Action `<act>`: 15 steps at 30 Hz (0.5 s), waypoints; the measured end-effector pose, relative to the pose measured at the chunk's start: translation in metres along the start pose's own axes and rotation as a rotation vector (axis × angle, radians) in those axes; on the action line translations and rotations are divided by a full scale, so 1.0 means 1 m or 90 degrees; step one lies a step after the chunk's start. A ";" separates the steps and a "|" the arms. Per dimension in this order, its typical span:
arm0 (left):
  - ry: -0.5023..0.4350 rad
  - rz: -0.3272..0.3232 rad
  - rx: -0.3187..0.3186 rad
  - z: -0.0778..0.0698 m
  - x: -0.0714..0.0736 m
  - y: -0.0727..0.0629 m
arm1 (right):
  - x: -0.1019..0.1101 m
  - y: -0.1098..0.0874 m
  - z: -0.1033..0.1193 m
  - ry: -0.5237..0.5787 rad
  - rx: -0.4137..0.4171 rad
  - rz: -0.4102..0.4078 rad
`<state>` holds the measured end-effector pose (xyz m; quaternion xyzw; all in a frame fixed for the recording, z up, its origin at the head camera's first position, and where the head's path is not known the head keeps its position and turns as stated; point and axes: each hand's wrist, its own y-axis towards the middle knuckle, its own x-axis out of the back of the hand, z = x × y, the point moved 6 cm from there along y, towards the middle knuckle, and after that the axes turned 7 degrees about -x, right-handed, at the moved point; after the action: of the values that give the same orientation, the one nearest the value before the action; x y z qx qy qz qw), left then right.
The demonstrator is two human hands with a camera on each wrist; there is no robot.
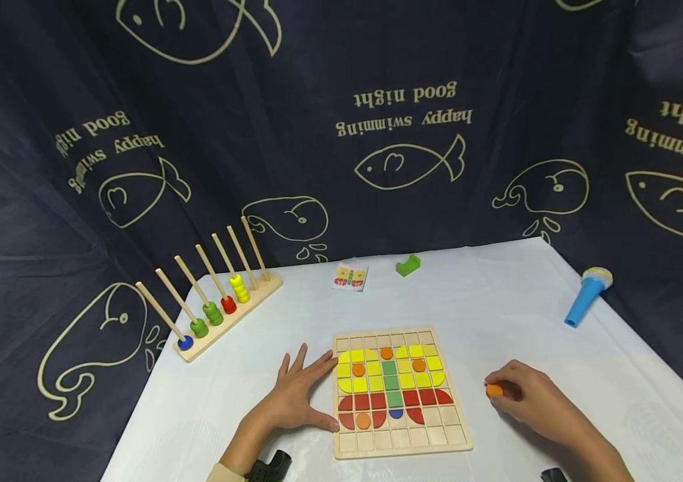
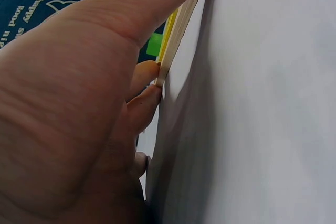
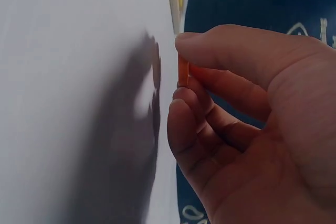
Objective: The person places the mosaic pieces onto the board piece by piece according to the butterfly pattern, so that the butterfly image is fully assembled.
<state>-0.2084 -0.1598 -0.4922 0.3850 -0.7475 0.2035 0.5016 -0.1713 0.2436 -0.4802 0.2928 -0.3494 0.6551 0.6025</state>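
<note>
A square wooden grid board (image 1: pixel 402 440) lies on the white table, filled with yellow, red, green, orange and blue flat pieces in a butterfly-like pattern. Several cells at its lower right and along the top and bottom rows are bare wood. My left hand (image 1: pixel 293 398) is spread at the board's left side, thumb and fingertips touching that edge. To the right of the board, my right hand (image 1: pixel 534 398) pinches an orange disc (image 1: pixel 494 390) between thumb and fingers. In the right wrist view the disc (image 3: pixel 183 72) is edge-on, held close over the table.
A wooden peg rack (image 1: pixel 275 284) with coloured beads stands at the left. Along the back lie a pattern card (image 1: pixel 350 277) and a green curved block (image 1: pixel 408 265). A blue toy microphone (image 1: pixel 582 301) rests near the right edge. Dark printed cloth (image 1: pixel 408 214) hangs behind the table.
</note>
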 end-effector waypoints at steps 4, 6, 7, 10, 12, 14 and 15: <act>-0.008 0.004 0.005 0.000 0.000 0.000 | -0.009 0.000 0.018 -0.010 0.013 0.007; -0.011 0.007 0.006 0.001 -0.001 0.000 | -0.013 -0.001 0.026 -0.020 0.029 0.008; -0.010 0.008 0.007 0.001 -0.001 0.000 | -0.015 -0.002 0.030 -0.024 0.039 0.009; -0.006 0.013 0.009 0.003 -0.003 0.000 | -0.019 -0.005 0.042 -0.032 0.084 0.007; -0.003 0.013 0.012 0.004 -0.003 0.000 | -0.022 -0.008 0.051 -0.035 0.124 0.008; 0.000 0.012 0.011 0.004 -0.003 0.000 | -0.025 -0.010 0.059 -0.033 0.152 0.014; 0.001 0.011 0.013 0.004 -0.003 0.000 | -0.028 -0.010 0.062 -0.032 0.163 0.019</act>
<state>-0.2105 -0.1616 -0.4971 0.3830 -0.7484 0.2158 0.4967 -0.1603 0.1771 -0.4651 0.3788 -0.2821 0.6956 0.5414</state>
